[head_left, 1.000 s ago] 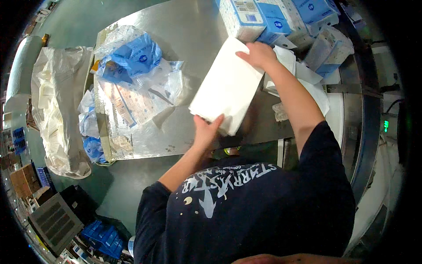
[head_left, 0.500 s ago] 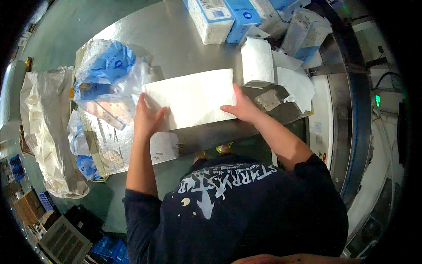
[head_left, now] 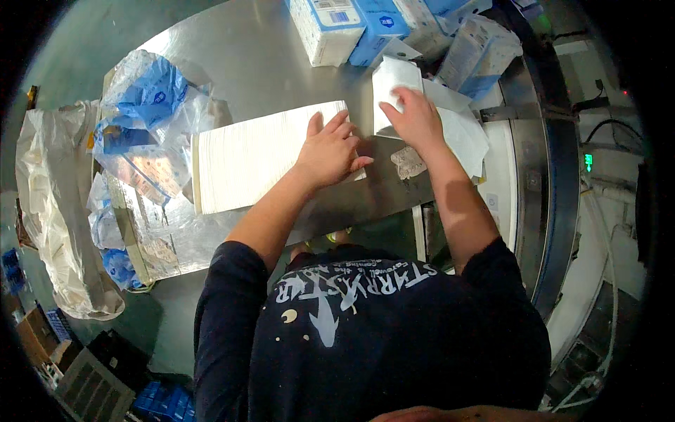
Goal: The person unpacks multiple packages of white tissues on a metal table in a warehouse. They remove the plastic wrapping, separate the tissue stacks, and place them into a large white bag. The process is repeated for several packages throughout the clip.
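A long stack of white folded paper sheets (head_left: 246, 155) lies on the metal table (head_left: 281, 53), its many layered edges facing up. My left hand (head_left: 330, 149) rests over the right end of that stack, fingers spread and thumb toward the near corner. Farther right stands a smaller white paper stack (head_left: 387, 119). My right hand (head_left: 416, 119) is at its right side, fingers bent and thumb apart from the forefinger. Whether those fingertips touch the small stack I cannot tell.
Blue-and-white tissue packs (head_left: 327, 35) stand at the back right. Crumpled clear and blue plastic wrappers (head_left: 151, 105) lie at the table's left end. Loose white sheets (head_left: 460, 137) and a greyish lump (head_left: 408, 162) are near my right forearm. A large whitish bag (head_left: 60, 211) hangs farther left.
Both hands have left their grip on the stack's two ends. The stack now lies farther left with its layered edges up. My left hand moved right onto it; my right hand moved to the small stack.
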A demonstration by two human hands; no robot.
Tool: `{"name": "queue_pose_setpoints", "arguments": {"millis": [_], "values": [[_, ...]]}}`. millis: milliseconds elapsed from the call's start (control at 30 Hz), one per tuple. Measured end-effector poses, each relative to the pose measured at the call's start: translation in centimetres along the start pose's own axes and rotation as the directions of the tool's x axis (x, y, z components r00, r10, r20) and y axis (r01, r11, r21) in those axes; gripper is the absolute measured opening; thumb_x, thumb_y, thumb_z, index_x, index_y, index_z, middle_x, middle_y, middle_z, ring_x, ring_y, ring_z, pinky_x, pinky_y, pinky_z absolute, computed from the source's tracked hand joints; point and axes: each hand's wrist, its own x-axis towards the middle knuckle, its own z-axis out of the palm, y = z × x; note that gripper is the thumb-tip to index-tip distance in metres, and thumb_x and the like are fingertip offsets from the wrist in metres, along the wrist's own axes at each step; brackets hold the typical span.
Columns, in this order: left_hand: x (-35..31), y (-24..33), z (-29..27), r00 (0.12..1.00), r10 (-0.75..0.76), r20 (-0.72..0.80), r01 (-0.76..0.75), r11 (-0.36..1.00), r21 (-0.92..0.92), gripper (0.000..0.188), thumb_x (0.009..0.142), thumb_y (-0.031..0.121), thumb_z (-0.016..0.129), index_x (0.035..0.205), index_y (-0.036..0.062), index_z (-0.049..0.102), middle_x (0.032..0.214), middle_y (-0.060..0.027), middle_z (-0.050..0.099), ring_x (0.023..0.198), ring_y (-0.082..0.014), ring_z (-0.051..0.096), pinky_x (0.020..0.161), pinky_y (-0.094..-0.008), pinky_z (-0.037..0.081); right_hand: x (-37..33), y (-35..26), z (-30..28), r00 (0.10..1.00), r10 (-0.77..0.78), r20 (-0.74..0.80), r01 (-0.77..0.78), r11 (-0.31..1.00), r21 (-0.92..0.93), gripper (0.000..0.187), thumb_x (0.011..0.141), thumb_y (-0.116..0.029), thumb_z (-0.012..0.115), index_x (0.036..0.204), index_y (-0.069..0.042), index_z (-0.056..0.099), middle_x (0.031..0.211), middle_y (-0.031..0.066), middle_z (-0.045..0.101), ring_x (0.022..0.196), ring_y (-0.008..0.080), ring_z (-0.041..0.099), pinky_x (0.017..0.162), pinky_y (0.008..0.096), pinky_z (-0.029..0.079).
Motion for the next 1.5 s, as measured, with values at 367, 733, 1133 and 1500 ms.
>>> {"name": "queue_pose_setpoints", "arguments": {"millis": [367, 733, 1133, 1500], "values": [[2.3, 2.1, -1.1, 0.985, 0.016, 0.172, -0.038, 0.991, 0.127, 0.035, 0.081, 0.041, 0.058, 0.079, 0.0081, 0.069, 0.101, -0.0109, 0.063, 0.113, -0.0277, 0.051, 0.101, -0.0542, 0.026, 1.1, 7.2, 5.7, 0.988, 0.083, -0.129, -0.078, 0.996, 0.046, 0.059, 0.072, -0.042, 0.07, 0.117, -0.009, 0.053, 0.131, 0.0262, 0.041, 0.123, 0.0419, 0.038, 0.094, 0.0459, 0.041], [9.6, 0.8, -0.1, 0.957, -0.176, 0.229, 0.183, 0.983, -0.012, 0.06, 0.082, 0.024, 0.053, 0.135, 0.0036, 0.034, 0.086, -0.0173, 0.066, 0.079, -0.0352, 0.065, 0.069, -0.0466, 0.051, 4.2, 11.5, 6.3, 0.814, 0.346, 0.467, -0.569, 0.307, 0.763, 0.065, 0.068, -0.026, 0.079, 0.119, 0.002, 0.05, 0.113, 0.0173, 0.058, 0.104, 0.0264, 0.057, 0.077, 0.0409, 0.048], [7.2, 1.9, -0.1, 0.956, -0.179, 0.231, 0.125, 0.965, 0.229, 0.048, 0.089, 0.026, 0.045, 0.134, 0.0109, 0.037, 0.094, -0.0145, 0.066, 0.097, -0.0309, 0.061, 0.098, -0.0565, 0.03, 5.2, 10.3, 9.1, 0.689, 0.242, 0.684, -0.712, 0.406, 0.573, 0.106, 0.057, -0.043, 0.082, 0.135, 0.007, 0.029, 0.131, 0.0234, 0.044, 0.123, 0.0349, 0.041, 0.095, 0.0493, 0.037], [3.6, 0.9, 1.3, 0.994, -0.104, 0.021, 0.101, 0.991, 0.092, 0.039, 0.089, 0.024, 0.044, 0.125, 0.0105, 0.05, 0.091, -0.0082, 0.066, 0.103, -0.0245, 0.056, 0.101, -0.0593, 0.023, 2.3, 7.0, 8.1, 0.845, 0.282, 0.455, -0.534, 0.502, 0.681, 0.096, 0.061, -0.033, 0.08, 0.131, 0.007, 0.028, 0.125, 0.0247, 0.047, 0.108, 0.0308, 0.055, 0.085, 0.0401, 0.047]]}}
